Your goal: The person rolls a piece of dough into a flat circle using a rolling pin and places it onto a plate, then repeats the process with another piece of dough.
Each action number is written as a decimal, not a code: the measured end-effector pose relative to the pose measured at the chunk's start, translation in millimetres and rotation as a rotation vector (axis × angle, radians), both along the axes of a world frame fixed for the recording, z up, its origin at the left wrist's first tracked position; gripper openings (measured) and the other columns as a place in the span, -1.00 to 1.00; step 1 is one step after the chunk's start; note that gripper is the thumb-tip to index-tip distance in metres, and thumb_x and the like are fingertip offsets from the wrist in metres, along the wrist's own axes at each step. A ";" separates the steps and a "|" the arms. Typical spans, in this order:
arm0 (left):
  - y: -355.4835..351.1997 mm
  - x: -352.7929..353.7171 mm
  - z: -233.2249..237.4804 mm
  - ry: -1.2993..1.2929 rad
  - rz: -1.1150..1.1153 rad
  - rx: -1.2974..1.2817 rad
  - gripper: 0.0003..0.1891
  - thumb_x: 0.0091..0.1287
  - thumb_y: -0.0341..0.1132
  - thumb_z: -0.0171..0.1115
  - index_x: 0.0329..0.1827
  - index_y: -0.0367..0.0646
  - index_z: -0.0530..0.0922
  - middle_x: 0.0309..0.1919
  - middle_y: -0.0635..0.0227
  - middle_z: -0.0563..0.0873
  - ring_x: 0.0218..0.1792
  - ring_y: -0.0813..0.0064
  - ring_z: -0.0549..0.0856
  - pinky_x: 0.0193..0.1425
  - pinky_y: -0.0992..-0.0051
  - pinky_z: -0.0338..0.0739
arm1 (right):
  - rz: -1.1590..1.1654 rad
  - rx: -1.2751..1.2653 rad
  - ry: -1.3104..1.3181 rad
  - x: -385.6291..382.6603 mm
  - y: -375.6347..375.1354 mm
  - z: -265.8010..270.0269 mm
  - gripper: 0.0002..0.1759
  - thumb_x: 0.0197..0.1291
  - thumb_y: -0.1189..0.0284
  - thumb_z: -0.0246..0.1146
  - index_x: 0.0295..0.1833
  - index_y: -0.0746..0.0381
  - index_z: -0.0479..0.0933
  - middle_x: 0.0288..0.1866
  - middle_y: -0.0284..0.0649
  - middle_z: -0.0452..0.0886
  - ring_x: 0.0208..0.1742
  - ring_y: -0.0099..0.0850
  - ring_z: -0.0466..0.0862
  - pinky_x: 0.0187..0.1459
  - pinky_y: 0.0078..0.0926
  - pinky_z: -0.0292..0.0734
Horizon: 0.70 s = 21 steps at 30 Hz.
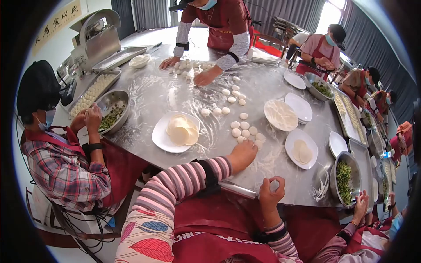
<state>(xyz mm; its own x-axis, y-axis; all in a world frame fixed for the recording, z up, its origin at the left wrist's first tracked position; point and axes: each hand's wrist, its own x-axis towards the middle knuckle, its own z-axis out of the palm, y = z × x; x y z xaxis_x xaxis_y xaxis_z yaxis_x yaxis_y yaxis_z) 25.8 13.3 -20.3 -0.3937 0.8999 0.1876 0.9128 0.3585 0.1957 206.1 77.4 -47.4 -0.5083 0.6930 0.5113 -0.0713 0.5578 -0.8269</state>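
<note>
well, left hand at dough; right hand grips roller (metal).

Covered and cropped

At centre, the left hand partly hides the dough rounds; the right hand covers part of the rolling pin. The upper edge crops a co-worker at the head.

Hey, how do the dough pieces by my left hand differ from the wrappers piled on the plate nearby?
The dough pieces are small, chunky rounds, while the wrappers are wider and thin. The dough pieces sit spread out on the floury table; the wrappers overlap in a pile on a white plate. Both are pale and roundish.
</note>
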 end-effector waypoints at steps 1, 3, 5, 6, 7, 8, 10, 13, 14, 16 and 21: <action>0.3 3.0 0.0 0.010 -0.047 0.025 -0.64 -0.08 -0.51 0.23 -0.13 -0.27 0.47 -0.13 0.06 0.49 -0.06 0.10 0.51 -0.02 0.27 0.50 | 0.005 -0.025 0.004 2.3 -2.2 -1.2 -0.75 -0.05 0.60 0.30 -0.26 0.25 0.37 -0.50 -0.14 0.48 -0.51 -0.24 0.56 -0.41 -0.43 0.45; -5.6 6.1 5.5 -0.048 -0.058 0.005 -0.64 -0.08 -0.51 0.23 -0.15 -0.26 0.47 -0.13 0.06 0.49 -0.05 0.09 0.51 -0.05 0.25 0.50 | -0.004 -0.034 -0.001 5.6 -7.5 1.7 -0.75 -0.05 0.60 0.30 -0.27 0.25 0.37 -0.49 -0.15 0.48 -0.51 -0.23 0.56 -0.42 -0.43 0.46; -14.2 11.9 7.4 -0.125 0.017 0.003 -0.68 -0.09 -0.47 0.27 -0.21 -0.21 0.48 -0.16 0.08 0.49 -0.01 0.11 0.49 -0.10 0.24 0.50 | -0.022 0.022 -0.005 10.3 -9.7 2.2 -0.75 -0.06 0.60 0.30 -0.27 0.25 0.38 -0.49 -0.15 0.49 -0.52 -0.23 0.57 -0.44 -0.43 0.46; -19.7 10.7 5.4 -0.133 -0.003 0.039 -0.69 -0.09 -0.46 0.28 -0.23 -0.21 0.48 -0.22 0.09 0.52 -0.09 0.10 0.52 -0.14 0.26 0.51 | -0.057 0.013 -0.023 12.3 -10.0 1.9 -0.75 -0.06 0.60 0.30 -0.27 0.25 0.38 -0.49 -0.15 0.49 -0.52 -0.23 0.57 -0.44 -0.43 0.46; -25.4 7.8 5.3 -0.140 -0.017 0.076 -0.71 -0.09 -0.45 0.29 -0.25 -0.21 0.48 -0.28 0.10 0.55 -0.18 0.10 0.55 -0.17 0.27 0.51 | -0.020 0.006 0.001 13.1 -10.6 1.9 -0.74 -0.07 0.60 0.31 -0.26 0.25 0.38 -0.49 -0.14 0.50 -0.51 -0.24 0.58 -0.44 -0.43 0.46; -29.3 3.5 7.1 -0.152 -0.042 0.070 -0.71 -0.09 -0.45 0.29 -0.25 -0.21 0.48 -0.28 0.10 0.55 -0.18 0.10 0.55 -0.17 0.27 0.51 | 0.021 0.001 0.030 11.9 -10.8 2.8 -0.73 -0.07 0.60 0.32 -0.26 0.25 0.38 -0.49 -0.14 0.50 -0.51 -0.24 0.58 -0.44 -0.43 0.46; -36.3 -4.1 13.9 -0.552 -0.042 -0.051 -0.79 -0.06 -0.42 0.30 -0.36 -0.23 0.49 -0.46 0.17 0.59 -0.36 0.21 0.61 -0.26 0.31 0.52 | -0.001 0.069 0.041 8.2 -8.1 10.5 -0.73 -0.08 0.60 0.32 -0.26 0.25 0.39 -0.49 -0.14 0.50 -0.52 -0.25 0.58 -0.45 -0.43 0.46; -45.3 -12.7 5.8 -0.756 0.064 0.031 -0.84 0.00 -0.39 0.29 -0.45 -0.26 0.49 -0.60 0.26 0.59 -0.50 0.38 0.61 -0.34 0.39 0.51 | 0.071 0.070 0.008 -6.0 0.6 28.6 -0.74 -0.07 0.60 0.33 -0.27 0.26 0.40 -0.51 -0.16 0.51 -0.55 -0.27 0.58 -0.49 -0.46 0.45; -46.9 -15.9 0.9 -0.755 0.063 0.030 -0.84 0.00 -0.39 0.29 -0.45 -0.26 0.49 -0.60 0.26 0.59 -0.50 0.38 0.61 -0.34 0.39 0.51 | 0.070 0.069 0.009 -14.4 3.2 40.0 -0.74 -0.07 0.60 0.33 -0.27 0.26 0.40 -0.51 -0.16 0.51 -0.55 -0.27 0.58 -0.49 -0.46 0.45; -48.6 -20.7 -5.9 -0.857 0.077 0.070 -0.82 0.05 -0.34 0.28 -0.42 -0.28 0.54 -0.54 0.30 0.63 -0.45 0.50 0.63 -0.34 0.46 0.51 | 0.076 0.300 0.099 -34.9 8.3 63.1 -0.73 -0.07 0.59 0.35 -0.27 0.26 0.40 -0.52 -0.15 0.52 -0.55 -0.27 0.58 -0.50 -0.44 0.45; -27.7 -21.0 -4.8 -0.823 -0.018 0.033 -0.80 -0.01 -0.33 0.29 -0.39 -0.29 0.60 -0.50 0.19 0.67 -0.44 0.37 0.65 -0.31 0.43 0.51 | -0.040 0.238 0.097 -90.3 33.5 30.6 -0.76 -0.02 0.52 0.32 -0.26 0.25 0.40 -0.51 -0.05 0.52 -0.52 -0.07 0.58 -0.49 -0.32 0.45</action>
